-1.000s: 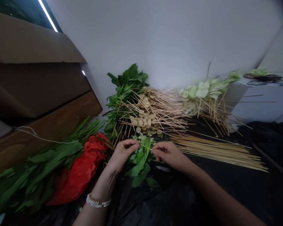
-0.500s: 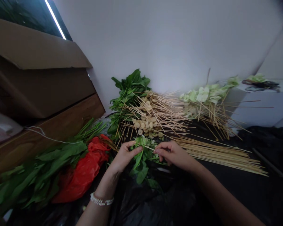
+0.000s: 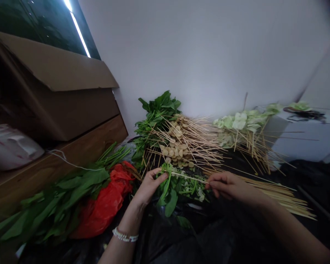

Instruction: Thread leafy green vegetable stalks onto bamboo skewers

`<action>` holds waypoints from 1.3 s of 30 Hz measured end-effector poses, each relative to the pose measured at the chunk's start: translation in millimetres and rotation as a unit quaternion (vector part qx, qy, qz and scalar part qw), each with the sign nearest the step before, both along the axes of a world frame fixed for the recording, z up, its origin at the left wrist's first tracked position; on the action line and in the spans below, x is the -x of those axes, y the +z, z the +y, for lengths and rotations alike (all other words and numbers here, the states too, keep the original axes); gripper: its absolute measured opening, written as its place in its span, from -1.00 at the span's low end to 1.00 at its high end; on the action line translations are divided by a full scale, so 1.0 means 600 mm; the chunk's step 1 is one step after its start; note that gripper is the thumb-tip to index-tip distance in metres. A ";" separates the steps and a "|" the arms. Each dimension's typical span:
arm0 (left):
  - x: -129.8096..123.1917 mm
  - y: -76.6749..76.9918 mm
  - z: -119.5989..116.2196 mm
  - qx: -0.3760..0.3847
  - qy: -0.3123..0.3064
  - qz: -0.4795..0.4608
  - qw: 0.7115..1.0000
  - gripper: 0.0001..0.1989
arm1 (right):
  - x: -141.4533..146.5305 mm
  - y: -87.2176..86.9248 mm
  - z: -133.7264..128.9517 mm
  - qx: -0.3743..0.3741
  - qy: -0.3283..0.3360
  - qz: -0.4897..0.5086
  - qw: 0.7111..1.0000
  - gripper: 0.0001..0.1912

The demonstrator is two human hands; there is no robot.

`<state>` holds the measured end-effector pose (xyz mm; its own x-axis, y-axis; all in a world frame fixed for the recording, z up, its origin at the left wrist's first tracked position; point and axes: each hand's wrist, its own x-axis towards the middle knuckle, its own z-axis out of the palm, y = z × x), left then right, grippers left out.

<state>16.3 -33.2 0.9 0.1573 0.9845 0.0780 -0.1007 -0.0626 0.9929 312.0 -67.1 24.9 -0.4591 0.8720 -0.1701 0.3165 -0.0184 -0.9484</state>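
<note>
My left hand [image 3: 151,184], with a white bead bracelet at the wrist, pinches a small bunch of leafy greens [image 3: 169,196] whose stems sit on a thin wooden skewer [image 3: 189,176]. The far end of that skewer is between the thumb and fingers of my right hand [image 3: 226,184], which is closed. The skewer runs nearly level between both hands. Beneath it lie loose cut greens [image 3: 191,186] on black plastic. Just behind the hands is a pile of skewers threaded with pale round slices [image 3: 177,148].
Bare skewers [image 3: 284,196] lie to the right. Skewered pale green leaves [image 3: 239,121] are piled behind them. At the left are large leafy greens [image 3: 53,201], a red plastic bag [image 3: 110,203] and a cardboard box [image 3: 71,110]. Skewered dark greens [image 3: 161,106] lean near the wall.
My right hand has moved right, away from my left hand, along the skewer toward its far end. More of the skewer shows between them. The whole view has shifted slightly.
</note>
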 end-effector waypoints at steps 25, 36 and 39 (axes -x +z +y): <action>-0.030 -0.045 0.020 0.029 -0.006 0.041 0.999 -0.39 | 0.143 0.220 0.369 -0.444 -0.307 -0.092 0.837 -0.59; -0.011 -0.038 0.030 0.032 0.035 0.033 0.998 -0.37 | 0.161 0.205 0.420 -0.390 -0.189 -0.354 0.829 -0.71; -0.009 -0.030 0.028 0.031 0.037 0.035 0.998 -0.38 | 0.135 0.210 0.380 -0.409 -0.182 -0.381 0.809 -0.71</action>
